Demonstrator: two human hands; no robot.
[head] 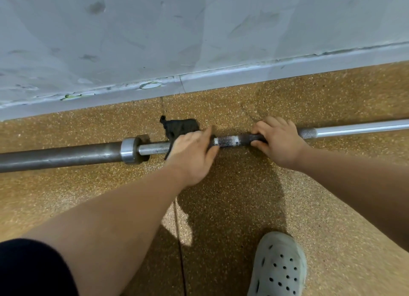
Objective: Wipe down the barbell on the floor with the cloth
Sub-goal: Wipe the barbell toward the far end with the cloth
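A long steel barbell (pixel 234 140) lies across the speckled brown floor, parallel to the wall. Its thick dark sleeve runs off to the left past a shiny collar (pixel 128 150). A black cloth (pixel 180 127) is wrapped over the shaft just right of the collar. My left hand (pixel 192 155) is shut on the cloth and presses it around the bar. My right hand (pixel 277 140) grips the bare knurled shaft a little further right. Between my hands a short dark stretch of knurling shows.
A scuffed grey wall (pixel 199 41) with a skirting board runs just behind the bar. My foot in a grey perforated clog (pixel 278 267) stands on the floor at the bottom right. A floor seam (pixel 180 240) runs towards me.
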